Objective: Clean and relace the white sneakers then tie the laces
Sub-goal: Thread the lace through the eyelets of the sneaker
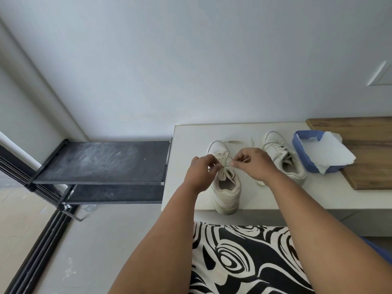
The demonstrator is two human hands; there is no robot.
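Head view: left hand (199, 172) and right hand (252, 164) pinch near sneaker's laces (226, 164)

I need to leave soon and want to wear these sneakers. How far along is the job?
Done, it seems: both sneakers look laced up. In hand: the left hand and right hand pinch the laces over the near sneaker, apparently tying them. Left: finishing that knot, and probably the far sneaker, whose lace end trails loose on the bench. Paper sits in the blue tub; cleaning I cannot judge.

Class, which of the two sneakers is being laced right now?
The left sneaker: both hands pinch its laces. The right sneaker, beside the blue tub, lies untouched.
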